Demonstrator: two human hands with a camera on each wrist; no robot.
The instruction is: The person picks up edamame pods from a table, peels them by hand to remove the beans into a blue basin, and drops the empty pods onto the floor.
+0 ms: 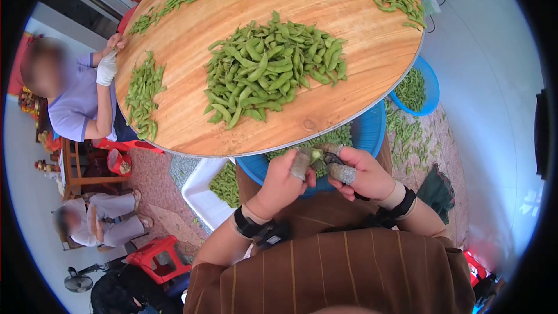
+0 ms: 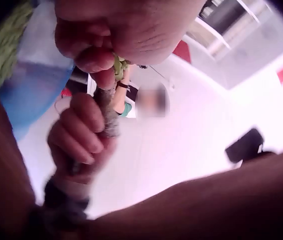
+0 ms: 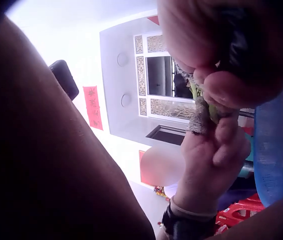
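In the head view my left hand and right hand meet over the blue basin, just below the table's edge. A green soybean pod is between their fingertips, pinched from both sides; the fingers hide much of it. Grey cloth wraps cover my thumbs. In the left wrist view a bit of the green pod pokes out at the fingertips. Something black shows within my right hand in the right wrist view. Shelled green beans lie in the basin.
A heap of soybean pods covers the middle of the round wooden table. A white tub and a smaller blue basin hold more green. Pods litter the floor. Another person works at the left edge.
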